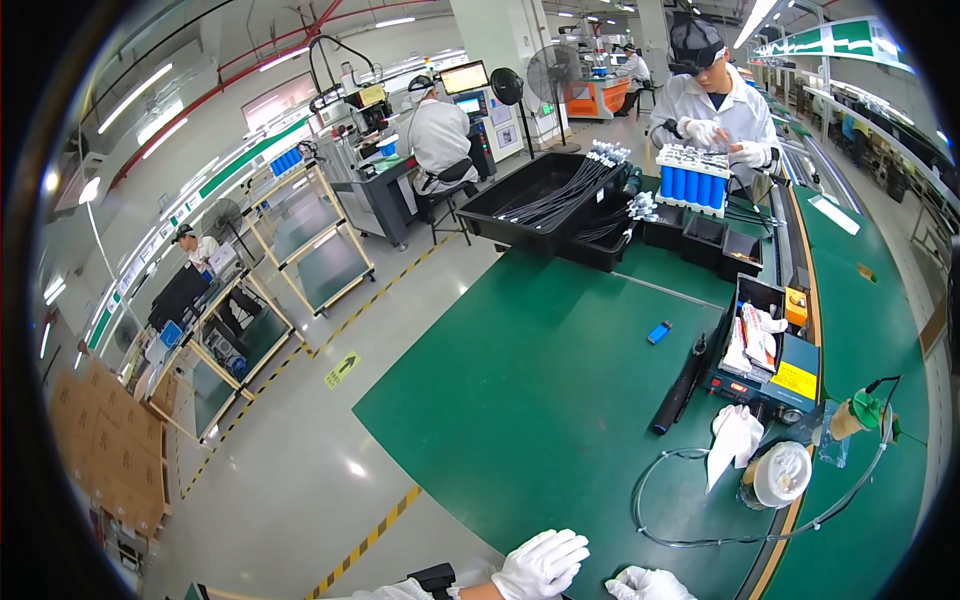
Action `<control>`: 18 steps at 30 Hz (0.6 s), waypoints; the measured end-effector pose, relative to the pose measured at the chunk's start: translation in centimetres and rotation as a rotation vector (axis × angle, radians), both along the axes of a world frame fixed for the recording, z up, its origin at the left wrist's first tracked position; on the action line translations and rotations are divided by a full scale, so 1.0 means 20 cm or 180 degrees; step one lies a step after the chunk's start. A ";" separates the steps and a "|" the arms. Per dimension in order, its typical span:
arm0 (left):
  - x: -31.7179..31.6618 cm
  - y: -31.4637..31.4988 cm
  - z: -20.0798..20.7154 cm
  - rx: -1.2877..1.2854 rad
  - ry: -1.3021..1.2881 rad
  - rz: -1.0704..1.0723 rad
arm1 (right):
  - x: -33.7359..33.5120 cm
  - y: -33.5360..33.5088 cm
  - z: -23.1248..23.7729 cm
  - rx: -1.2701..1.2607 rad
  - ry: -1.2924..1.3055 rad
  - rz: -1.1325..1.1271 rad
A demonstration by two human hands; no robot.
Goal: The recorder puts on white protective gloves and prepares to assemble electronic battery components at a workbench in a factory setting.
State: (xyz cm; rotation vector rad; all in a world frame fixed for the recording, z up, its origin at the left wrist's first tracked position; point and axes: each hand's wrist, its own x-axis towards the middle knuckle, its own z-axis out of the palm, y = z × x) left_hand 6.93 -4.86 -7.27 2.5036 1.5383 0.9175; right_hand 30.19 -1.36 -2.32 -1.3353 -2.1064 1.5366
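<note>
Fingers [570, 549] outstretched together on left hand [538, 566], right hand [650, 584] cropped, its grip unclear, green tabletop [530, 400] near

Showing a glossy grey floor [420, 345] at left, crossed by yellow-and-black tape [370, 540] and bearing framed trolleys [340, 265]. Spreading a green-topped bench [500, 390] across the near right, raising a white pillar [490, 40] far off, glowing overhead with tube lights [136, 98].

White gloves [543, 564] — black wristband [434, 578]
</note>
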 end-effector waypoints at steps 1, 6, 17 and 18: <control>0.00 0.00 0.00 0.0001 0.0003 -0.0005 | 0.00 0.00 0.00 0.0001 0.0003 -0.0005; 0.00 0.00 -0.01 0.0011 0.0012 0.0013 | 0.00 0.00 0.01 0.0030 -0.0012 -0.0009; 0.00 0.00 0.00 0.0045 -0.0014 0.0041 | 0.00 0.00 0.03 -0.0038 -0.0100 -0.0031; 0.00 0.00 0.00 0.0039 -0.0014 0.0046 | -0.01 0.00 0.03 -0.0063 -0.0127 -0.0037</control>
